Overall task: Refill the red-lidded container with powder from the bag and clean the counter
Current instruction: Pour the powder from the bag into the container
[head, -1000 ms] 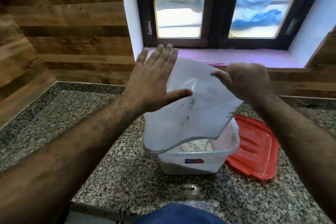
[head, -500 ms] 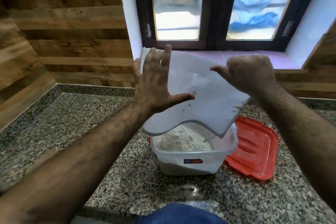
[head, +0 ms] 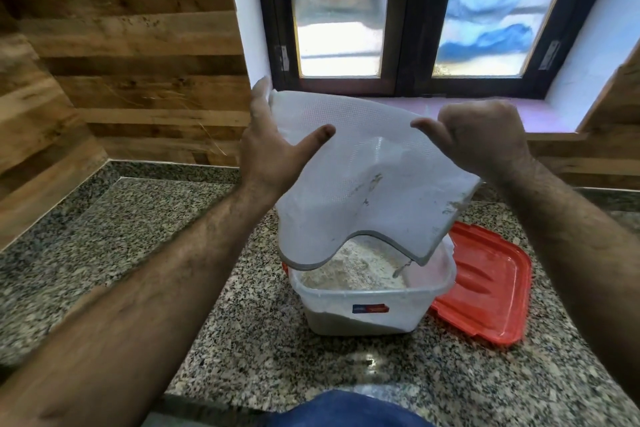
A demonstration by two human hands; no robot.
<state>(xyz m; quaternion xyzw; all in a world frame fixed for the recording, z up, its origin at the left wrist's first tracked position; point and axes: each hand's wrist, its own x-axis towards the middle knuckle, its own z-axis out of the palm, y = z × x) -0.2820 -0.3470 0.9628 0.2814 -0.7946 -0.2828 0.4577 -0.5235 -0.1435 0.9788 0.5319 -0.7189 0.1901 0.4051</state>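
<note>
A white translucent bag [head: 363, 184] with a grey zip edge is held mouth-down over a clear plastic container [head: 367, 305]. The container stands on the granite counter and holds pale powder [head: 349, 270]. My left hand [head: 273, 146] grips the bag's upper left side, thumb on the front and fingers behind it. My right hand [head: 481, 135] pinches the bag's upper right edge with curled fingers. The red lid [head: 485, 288] lies flat on the counter just right of the container, partly behind it.
The granite counter [head: 138, 253] spreads left and in front of the container. Wood-panelled walls stand at the left and back. A window with a pink sill [head: 450, 107] lies behind the bag. Blue fabric [head: 346, 409] shows at the bottom edge.
The bag has been lifted higher, uncovering the powder in the container. My left hand went from a flat palm against the bag to gripping its upper left side.
</note>
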